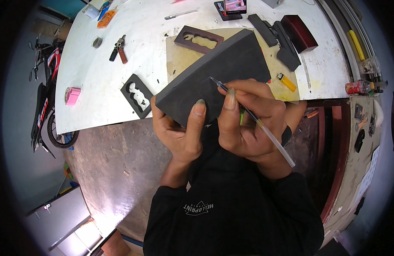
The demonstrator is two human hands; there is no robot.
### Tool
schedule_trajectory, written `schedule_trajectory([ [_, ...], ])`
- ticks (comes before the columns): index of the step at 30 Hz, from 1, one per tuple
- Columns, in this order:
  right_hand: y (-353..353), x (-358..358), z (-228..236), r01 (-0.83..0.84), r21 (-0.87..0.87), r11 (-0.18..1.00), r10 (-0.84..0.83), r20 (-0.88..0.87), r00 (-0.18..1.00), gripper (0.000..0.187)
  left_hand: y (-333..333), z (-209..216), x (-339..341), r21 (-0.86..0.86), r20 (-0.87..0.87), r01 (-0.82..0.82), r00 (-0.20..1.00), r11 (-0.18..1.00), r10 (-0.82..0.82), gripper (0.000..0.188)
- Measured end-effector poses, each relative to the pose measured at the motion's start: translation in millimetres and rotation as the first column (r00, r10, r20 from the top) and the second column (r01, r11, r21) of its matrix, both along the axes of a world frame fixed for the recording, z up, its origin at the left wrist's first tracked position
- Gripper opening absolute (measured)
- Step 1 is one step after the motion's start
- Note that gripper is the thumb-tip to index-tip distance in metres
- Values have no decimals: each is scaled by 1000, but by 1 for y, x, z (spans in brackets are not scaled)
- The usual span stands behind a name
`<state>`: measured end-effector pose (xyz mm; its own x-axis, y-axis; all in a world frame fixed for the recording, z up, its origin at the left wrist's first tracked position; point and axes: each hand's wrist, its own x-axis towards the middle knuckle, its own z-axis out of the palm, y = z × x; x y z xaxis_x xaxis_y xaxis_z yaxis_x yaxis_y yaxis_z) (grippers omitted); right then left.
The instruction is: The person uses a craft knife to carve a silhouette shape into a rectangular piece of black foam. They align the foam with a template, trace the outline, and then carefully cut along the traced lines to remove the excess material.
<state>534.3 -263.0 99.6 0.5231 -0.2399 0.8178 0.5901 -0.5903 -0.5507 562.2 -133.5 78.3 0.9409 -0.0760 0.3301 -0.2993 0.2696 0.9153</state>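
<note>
A thick dark-grey foam block (231,57) is tilted in front of me, its broad face toward me. My left hand (180,132) grips its lower left edge, thumb on the face and fingers behind. Pinched in my right hand (252,115) is a slim clear-barrelled pen (271,138), its tip at the middle of the block's face. Faint curved lines show on that face. Behind the block lies a maroon frame piece with a wavy cutout (183,39). To the left, a black piece with a similar cutout (128,88) rests near the table edge.
A yellow lighter (286,82), dark foam strips (286,51) and a dark red box (298,33) are at the right of the white table (94,72). Farther off stand a phone (235,7) and a folding tool (119,50). Pink tape (72,96) sits far left.
</note>
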Motion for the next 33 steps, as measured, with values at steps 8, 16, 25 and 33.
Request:
schedule_trajectory([
  [8, 2, 8, -4, 53, 89, 995, -65, 138, 988, 21, -1, 0, -1, -2, -8, -6, 1000, 1000, 6, 40],
  [16, -4, -2, 5, 54, 22, 998, -53, -49, 997, 26, 0, -1, -1, 33, -25, -16, 1000, 999, 17, 39],
  [25, -4, 0, 4, 90, 42, 995, -88, -47, 995, 24, -1, -1, -1, 34, -11, -17, 1000, 999, 18, 39],
  [33, -2, 5, 1, 153, 76, 985, -156, 38, 987, 21, -4, -5, -1, 9, 6, -24, 1000, 1000, 24, 40],
])
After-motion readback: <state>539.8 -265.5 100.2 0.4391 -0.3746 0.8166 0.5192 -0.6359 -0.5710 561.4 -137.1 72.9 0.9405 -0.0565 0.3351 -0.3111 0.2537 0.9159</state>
